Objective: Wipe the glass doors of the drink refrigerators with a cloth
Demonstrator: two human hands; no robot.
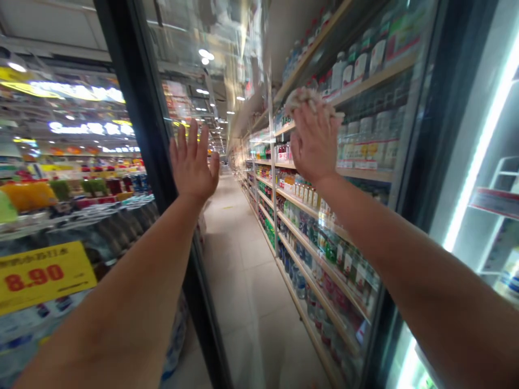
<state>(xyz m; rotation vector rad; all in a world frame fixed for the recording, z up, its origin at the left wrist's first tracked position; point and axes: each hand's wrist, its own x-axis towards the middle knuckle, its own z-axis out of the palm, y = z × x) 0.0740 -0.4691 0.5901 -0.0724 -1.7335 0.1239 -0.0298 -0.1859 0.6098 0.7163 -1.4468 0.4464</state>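
Observation:
In front of me stands a glass door (pixel 243 227) with a dark frame, and bottle shelves show in or through its pane. My left hand (pixel 194 162) lies flat by the door's left frame bar, fingers spread and holding nothing. Higher up and to the right, my right hand (pixel 316 140) presses a crumpled, light-coloured cloth (pixel 305 98) against the pane. The cloth bunches out above and beside the fingertips. Part of it is hidden under the palm.
Lit cooler shelving (pixel 494 200) is at the right edge, beside the door's dark right bar (pixel 425 135). On the left, a yellow price sign (pixel 44 275) marked 8.90 hangs before stacked goods. A tiled aisle floor (pixel 239 254) shows through the glass.

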